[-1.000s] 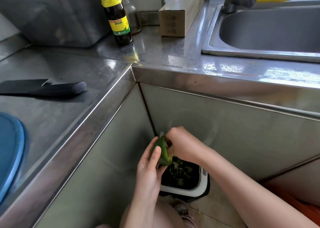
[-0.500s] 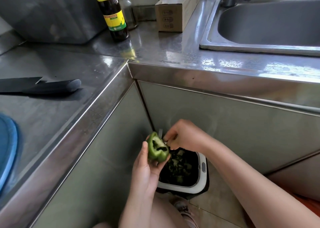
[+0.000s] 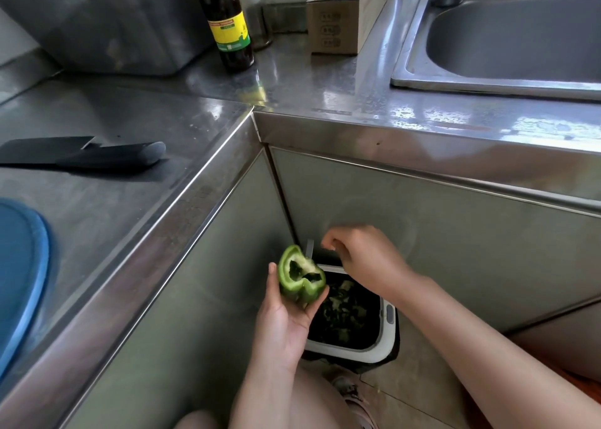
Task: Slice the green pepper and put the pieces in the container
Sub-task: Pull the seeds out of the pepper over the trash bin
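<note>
A green pepper [image 3: 300,280], its top opened and its hollow inside showing, rests in my left hand [image 3: 286,318] below the counter corner. My right hand [image 3: 364,256] hovers just to its right, fingers curled loosely, apart from the pepper; I cannot make out anything between its fingertips. Both hands are above a white-rimmed bin [image 3: 385,340] on the floor that holds dark green scraps. A black knife [image 3: 97,157] lies on the steel counter [image 3: 113,233] at the left. A blue cutting board [image 3: 19,266] shows at the left edge.
A dark sauce bottle [image 3: 229,25], a clear bottle [image 3: 255,12] and a cardboard box [image 3: 344,18] stand at the back of the counter. A steel sink [image 3: 507,44] is at the upper right. Steel cabinet fronts close in the corner around the bin.
My right hand has pulled out of the pepper and lifted away to the right. My left hand has turned the pepper so its hollow opening faces up.
</note>
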`<state>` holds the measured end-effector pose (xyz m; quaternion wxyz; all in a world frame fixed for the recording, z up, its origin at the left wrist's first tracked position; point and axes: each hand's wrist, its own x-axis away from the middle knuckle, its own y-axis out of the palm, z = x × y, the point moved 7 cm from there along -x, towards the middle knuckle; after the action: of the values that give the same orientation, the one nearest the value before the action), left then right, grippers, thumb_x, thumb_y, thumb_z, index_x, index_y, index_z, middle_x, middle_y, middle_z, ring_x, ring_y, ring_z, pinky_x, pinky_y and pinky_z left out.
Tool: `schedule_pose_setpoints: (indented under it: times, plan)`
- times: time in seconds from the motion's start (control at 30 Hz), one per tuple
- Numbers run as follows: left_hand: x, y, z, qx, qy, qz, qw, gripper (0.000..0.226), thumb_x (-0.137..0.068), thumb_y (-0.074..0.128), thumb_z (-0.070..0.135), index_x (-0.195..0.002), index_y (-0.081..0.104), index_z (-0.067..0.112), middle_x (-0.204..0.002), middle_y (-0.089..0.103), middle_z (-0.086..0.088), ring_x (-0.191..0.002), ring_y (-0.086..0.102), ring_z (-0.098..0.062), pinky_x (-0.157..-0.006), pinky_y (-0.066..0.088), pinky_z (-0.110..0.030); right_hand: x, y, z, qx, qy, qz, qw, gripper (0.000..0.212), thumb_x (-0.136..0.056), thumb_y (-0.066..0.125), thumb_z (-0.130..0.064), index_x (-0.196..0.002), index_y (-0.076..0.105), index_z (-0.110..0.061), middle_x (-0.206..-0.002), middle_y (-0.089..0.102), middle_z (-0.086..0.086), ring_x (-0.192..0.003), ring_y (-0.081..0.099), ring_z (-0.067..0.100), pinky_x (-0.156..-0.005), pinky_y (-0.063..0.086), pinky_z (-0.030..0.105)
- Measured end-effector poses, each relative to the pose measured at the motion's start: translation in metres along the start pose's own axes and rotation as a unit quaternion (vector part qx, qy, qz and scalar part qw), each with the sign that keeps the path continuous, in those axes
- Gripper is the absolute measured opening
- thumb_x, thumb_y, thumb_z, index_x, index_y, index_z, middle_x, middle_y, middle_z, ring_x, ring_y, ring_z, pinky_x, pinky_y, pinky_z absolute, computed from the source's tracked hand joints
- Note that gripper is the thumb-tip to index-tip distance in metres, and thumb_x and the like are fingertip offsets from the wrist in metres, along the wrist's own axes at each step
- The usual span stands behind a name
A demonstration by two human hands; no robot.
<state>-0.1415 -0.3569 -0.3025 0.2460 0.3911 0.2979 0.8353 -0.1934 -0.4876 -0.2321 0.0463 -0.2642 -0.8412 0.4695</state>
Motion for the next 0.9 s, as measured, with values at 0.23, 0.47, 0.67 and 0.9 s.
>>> schedule_pose_setpoints:
  times: [0.23, 0.47, 0.67, 0.9]
  plan:
    - [0.001, -0.003, -0.001, -0.053, -0.004, 0.016, 0.998, 0.057, -0.077, 0.054, 0.05, -0.119, 0.059, 0.012, -0.116, 0.066, -0.015, -0.101, 0.067, -0.026, -0.075, 0.059, -0.04, 0.012, -0.001, -0.029, 0.066, -0.203, -0.068, 0.974, 0.046, -0.073, 0.058, 0.005, -0.11, 0.062, -0.023, -0.101, 0.049, 0.001, -0.093, 0.045, 0.019, -0.065, 0.048, 0.034]
    - [0.0, -0.001, -0.002, -0.084, 0.009, 0.002, 0.996, 0.058, -0.078, 0.054, 0.05, -0.12, 0.059, 0.011, -0.117, 0.066, -0.014, -0.111, 0.062, -0.027, -0.083, 0.056, -0.043, 0.024, 0.002, -0.047, 0.184, -0.274, -0.078, 0.941, 0.035, -0.073, 0.062, -0.014, -0.106, 0.066, -0.023, -0.098, 0.048, 0.003, -0.09, 0.041, 0.022, -0.071, 0.041, 0.03]
    - [0.003, 0.0, -0.001, -0.11, 0.023, 0.025, 0.993, 0.055, -0.077, 0.056, 0.047, -0.116, 0.062, 0.008, -0.11, 0.069, -0.014, -0.104, 0.066, -0.025, -0.078, 0.057, -0.041, 0.031, 0.013, -0.05, 0.242, -0.27, -0.033, 0.931, 0.014, -0.07, 0.062, -0.019, -0.084, 0.067, -0.018, -0.089, 0.049, 0.003, -0.084, 0.038, 0.021, -0.071, 0.026, 0.031]
    - [0.005, 0.001, -0.001, -0.144, 0.025, 0.021, 0.989, 0.054, -0.077, 0.057, 0.047, -0.117, 0.062, 0.012, -0.113, 0.068, -0.013, -0.105, 0.065, -0.024, -0.079, 0.056, -0.041, 0.027, 0.012, -0.055, 0.229, -0.275, -0.024, 0.933, 0.005, -0.071, 0.063, -0.022, -0.069, 0.065, -0.018, -0.085, 0.048, 0.0, -0.083, 0.036, 0.019, -0.069, 0.023, 0.03]
